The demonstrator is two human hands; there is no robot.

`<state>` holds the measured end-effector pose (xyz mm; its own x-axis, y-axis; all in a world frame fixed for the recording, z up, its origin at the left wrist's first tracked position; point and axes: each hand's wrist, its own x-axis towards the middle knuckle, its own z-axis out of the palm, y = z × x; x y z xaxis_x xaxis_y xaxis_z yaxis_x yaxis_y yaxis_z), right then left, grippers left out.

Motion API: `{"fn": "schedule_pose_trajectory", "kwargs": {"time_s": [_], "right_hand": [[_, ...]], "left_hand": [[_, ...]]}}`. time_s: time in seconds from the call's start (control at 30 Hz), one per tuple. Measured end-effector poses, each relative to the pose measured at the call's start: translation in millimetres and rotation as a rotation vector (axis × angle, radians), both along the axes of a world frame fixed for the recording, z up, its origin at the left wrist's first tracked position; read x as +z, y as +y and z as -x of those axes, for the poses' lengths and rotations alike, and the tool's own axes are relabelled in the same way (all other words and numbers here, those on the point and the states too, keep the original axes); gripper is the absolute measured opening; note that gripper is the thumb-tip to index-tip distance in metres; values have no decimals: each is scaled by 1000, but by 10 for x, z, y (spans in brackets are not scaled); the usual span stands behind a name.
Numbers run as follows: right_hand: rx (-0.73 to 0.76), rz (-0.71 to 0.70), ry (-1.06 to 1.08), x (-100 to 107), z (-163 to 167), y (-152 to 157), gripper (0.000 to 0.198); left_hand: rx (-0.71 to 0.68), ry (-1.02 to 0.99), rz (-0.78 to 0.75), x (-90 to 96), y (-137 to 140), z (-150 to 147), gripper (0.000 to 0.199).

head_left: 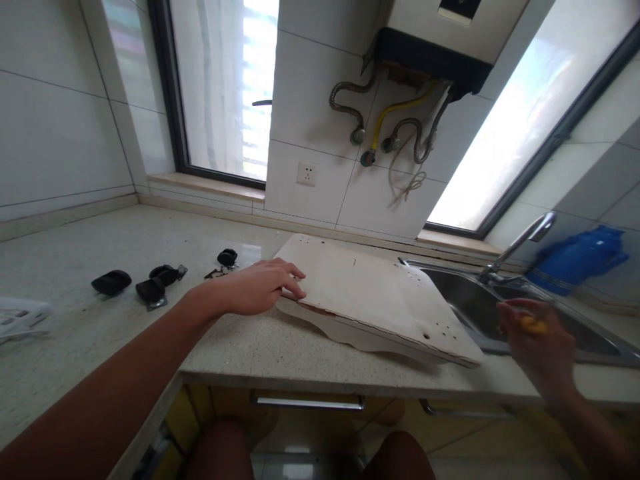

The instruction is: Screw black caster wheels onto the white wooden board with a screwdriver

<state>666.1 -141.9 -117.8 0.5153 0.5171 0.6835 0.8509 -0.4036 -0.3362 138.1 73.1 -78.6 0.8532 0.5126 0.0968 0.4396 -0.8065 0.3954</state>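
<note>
A white board [360, 287] with screw holes near its corners lies tilted on the countertop. Beneath its front edge shows a white panel with a wavy rim [340, 328]. My left hand [260, 287] grips the board's left edge, thumb and forefinger on its top face; the other fingers are mostly hidden. Off the board's right end, in front of the sink, my right hand [537, 340] is closed around a small yellow-orange object [533, 325], blurred by motion. Several black caster wheels [111, 283] lie to the left, with small screws [215, 274] close to my left wrist.
At the right is a steel sink [480, 313] with a chrome faucet [520, 247] and a blue jug-like item [575, 260] behind. A white plastic item [23, 317] sits at the far left. Cabinet handles [307, 402] project below the counter edge. A water heater [445, 40] hangs above.
</note>
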Motion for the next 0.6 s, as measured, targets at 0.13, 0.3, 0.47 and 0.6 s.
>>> {"fn": "schedule_pose_trajectory", "kwargs": {"time_s": [0.13, 0.3, 0.47, 0.6], "right_hand": [[252, 445, 129, 705, 492, 216, 63], [588, 857, 125, 1203, 1171, 546, 60], [801, 1057, 18, 1474, 1897, 847, 65], [877, 1096, -84, 1592, 2308, 1105, 52]], "left_hand": [[3, -54, 51, -49, 40, 20, 50], [40, -129, 96, -95, 46, -41, 42], [334, -496, 343, -247, 269, -32, 62], [402, -591, 619, -461, 429, 24, 76]]}}
